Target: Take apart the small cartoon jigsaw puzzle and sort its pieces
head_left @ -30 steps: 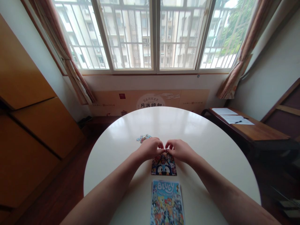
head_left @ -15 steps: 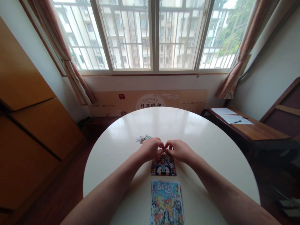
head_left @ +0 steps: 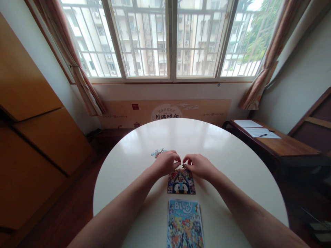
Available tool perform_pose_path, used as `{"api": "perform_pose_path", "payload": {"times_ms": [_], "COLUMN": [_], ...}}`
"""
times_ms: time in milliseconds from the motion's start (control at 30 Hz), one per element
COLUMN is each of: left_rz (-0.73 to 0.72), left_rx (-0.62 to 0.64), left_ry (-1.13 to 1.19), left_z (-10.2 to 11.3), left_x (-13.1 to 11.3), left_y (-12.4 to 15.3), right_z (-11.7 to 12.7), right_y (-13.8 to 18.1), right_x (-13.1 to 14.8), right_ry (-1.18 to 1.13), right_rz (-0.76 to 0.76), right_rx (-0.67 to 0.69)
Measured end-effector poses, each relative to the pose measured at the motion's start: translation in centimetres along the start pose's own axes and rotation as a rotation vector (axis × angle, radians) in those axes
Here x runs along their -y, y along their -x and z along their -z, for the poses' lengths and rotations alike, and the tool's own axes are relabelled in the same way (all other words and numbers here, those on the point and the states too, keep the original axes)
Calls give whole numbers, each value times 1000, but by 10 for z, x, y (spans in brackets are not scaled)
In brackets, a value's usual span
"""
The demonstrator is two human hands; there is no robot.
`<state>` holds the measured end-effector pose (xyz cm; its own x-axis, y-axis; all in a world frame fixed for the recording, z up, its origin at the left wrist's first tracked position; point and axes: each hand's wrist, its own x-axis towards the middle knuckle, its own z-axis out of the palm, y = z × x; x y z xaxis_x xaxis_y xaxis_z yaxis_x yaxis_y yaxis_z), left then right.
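A partly assembled jigsaw puzzle (head_left: 181, 184) with a blue dog face lies on the white table. At its far edge my right hand (head_left: 198, 165) pinches a small puzzle piece (head_left: 183, 165) between thumb and fingers. My left hand (head_left: 168, 163) is curled just left of that piece, thumb and fingertips slightly apart, with nothing visible between them. Beyond the left hand, and partly hidden by it, sits a pile of loose puzzle pieces (head_left: 157, 152). Nearer to me lies a printed "Bluey" picture sheet (head_left: 184, 222).
The round white table (head_left: 124, 165) fills the middle of the view. To the right stands a wooden side table (head_left: 292, 146) with papers (head_left: 261, 132) and a pen. A printed cardboard panel (head_left: 113, 110) leans below the barred window; wooden cabinets (head_left: 31, 148) are at left.
My left fingertips have drawn slightly apart from the right hand, leaving a small gap. The piece stays in my right hand. The view has shifted very slightly.
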<state>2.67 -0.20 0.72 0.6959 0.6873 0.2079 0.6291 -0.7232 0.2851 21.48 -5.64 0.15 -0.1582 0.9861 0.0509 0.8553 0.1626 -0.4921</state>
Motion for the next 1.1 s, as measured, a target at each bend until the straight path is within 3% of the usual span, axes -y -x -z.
{"api": "perform_pose_path", "payload": {"times_ms": [1100], "left_rz": [-17], "left_rx": [9], "left_ry": [7], "left_z": [-6], "left_x": [-1], "left_y": [-1], "right_z": [-3], "right_y": [-2], "right_x": [-2], "right_ry": [-4], "right_rz": [0], "right_rx": [-9]}}
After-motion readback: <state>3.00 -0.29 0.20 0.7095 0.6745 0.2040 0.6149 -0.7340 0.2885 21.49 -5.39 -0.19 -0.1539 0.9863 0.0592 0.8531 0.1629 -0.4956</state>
